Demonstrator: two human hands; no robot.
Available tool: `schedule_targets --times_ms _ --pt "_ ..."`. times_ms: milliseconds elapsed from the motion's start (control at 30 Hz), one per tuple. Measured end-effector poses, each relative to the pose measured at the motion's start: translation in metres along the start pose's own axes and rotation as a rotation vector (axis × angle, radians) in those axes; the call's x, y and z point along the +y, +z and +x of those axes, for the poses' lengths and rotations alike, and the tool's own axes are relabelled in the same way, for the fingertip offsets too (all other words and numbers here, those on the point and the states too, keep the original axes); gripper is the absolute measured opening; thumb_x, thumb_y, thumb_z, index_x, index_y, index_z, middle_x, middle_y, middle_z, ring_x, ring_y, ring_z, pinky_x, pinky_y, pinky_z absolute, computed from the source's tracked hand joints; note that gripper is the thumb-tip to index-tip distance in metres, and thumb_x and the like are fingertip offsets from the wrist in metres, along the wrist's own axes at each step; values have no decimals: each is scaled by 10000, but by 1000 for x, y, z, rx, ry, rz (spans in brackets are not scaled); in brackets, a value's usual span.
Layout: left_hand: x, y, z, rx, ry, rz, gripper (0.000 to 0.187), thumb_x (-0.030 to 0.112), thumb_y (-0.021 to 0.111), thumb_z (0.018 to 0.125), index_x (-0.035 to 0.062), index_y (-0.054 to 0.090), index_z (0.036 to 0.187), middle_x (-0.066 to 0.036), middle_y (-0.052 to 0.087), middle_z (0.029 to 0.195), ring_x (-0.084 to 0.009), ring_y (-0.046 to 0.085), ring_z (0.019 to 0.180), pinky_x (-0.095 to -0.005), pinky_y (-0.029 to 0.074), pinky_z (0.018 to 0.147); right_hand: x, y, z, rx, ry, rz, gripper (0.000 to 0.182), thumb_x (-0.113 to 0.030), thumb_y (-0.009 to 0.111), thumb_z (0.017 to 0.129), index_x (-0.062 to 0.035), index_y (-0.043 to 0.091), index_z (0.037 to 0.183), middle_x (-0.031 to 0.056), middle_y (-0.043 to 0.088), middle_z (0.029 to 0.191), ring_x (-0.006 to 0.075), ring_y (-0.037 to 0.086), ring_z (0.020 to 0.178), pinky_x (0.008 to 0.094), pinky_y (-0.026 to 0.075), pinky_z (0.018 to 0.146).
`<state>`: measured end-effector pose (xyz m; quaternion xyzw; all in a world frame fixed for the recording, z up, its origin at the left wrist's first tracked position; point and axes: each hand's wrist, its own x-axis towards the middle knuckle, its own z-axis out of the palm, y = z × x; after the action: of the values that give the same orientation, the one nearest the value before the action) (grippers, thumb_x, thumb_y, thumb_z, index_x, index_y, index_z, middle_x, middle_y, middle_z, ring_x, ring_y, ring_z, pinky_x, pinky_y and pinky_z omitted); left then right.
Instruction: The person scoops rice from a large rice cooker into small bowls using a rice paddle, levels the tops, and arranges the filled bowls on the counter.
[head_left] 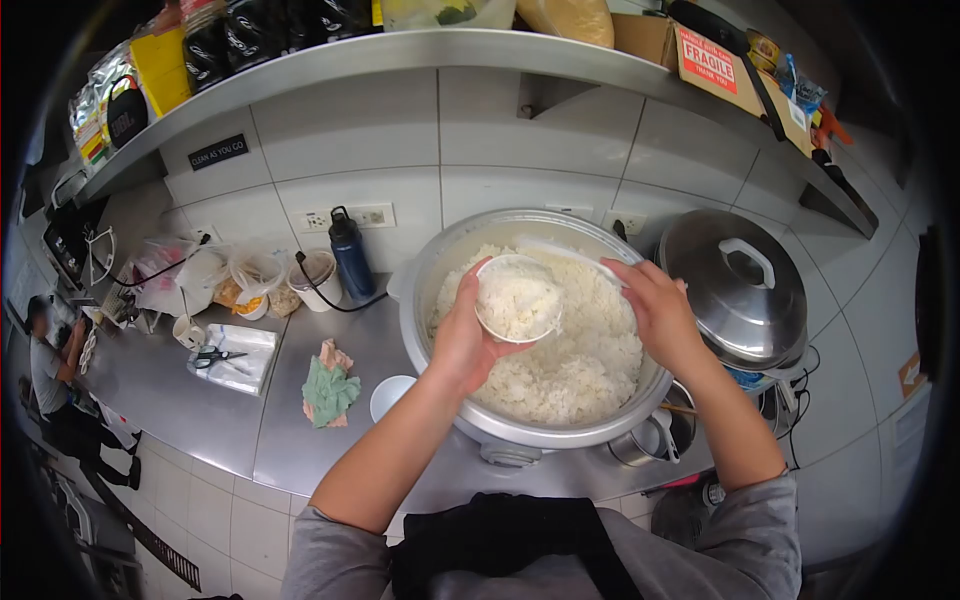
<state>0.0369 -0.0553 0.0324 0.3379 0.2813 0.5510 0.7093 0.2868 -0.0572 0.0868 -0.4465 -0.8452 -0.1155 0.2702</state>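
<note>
My left hand [463, 338] holds a small white bowl [490, 326] over the rice cooker, its fingers curled round the side and underneath. Cooked rice [522, 296] is heaped in the bowl. In my right hand [652, 303] is the handle of a pale, translucent rice paddle [565, 251], whose blade reaches left across the rice behind the bowl. Below both hands stands the large round rice cooker [421, 362], with a deep layer of white rice [575, 385] inside.
A steel lid [730, 285] sits right of the cooker; a metal pot [640, 440] stands in front of it. Leftward are another white bowl [390, 398], a cloth [330, 388], scissors [213, 355] on plastic bags and a blue bottle [350, 255]. A shelf [440, 48] hangs above. Another person [60, 375] stands far left.
</note>
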Motion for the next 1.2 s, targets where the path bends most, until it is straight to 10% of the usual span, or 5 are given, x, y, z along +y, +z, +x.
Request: schedule_targets --times_ms 233,300,433,1200 --pt "-8 14 -7 47 39 -171 544 491 214 1038 177 290 1475 -113 415 1452 -323 473 1302 -548 498 964 -32 19 -21 69 22 48 424 -18 567 881 -173 600 1274 50 593 926 237 606 856 401 393 702" --pt "-13 11 -6 50 68 -189 543 506 224 1033 208 232 1487 -122 389 1458 -325 473 1296 -547 498 961 -17 31 -21 193 303 560 441 -25 582 872 -195 601 1279 39 595 934 221 606 866 402 394 751" --pt "-27 13 -4 75 160 -241 550 517 252 1031 227 172 1491 -136 370 1454 -335 475 1288 -546 500 955 -59 33 -27 149 133 41 438 -46 578 888 -188 573 1302 71 592 934 255 613 860 394 410 746" --pt "-19 10 -36 47 108 -151 626 580 241 1011 211 109 1499 -131 229 1516 -332 386 1351 -573 470 980 -87 -18 -45 70 112 94 384 -82 588 875 -190 588 1243 18 609 872 223 616 727 389 376 653"
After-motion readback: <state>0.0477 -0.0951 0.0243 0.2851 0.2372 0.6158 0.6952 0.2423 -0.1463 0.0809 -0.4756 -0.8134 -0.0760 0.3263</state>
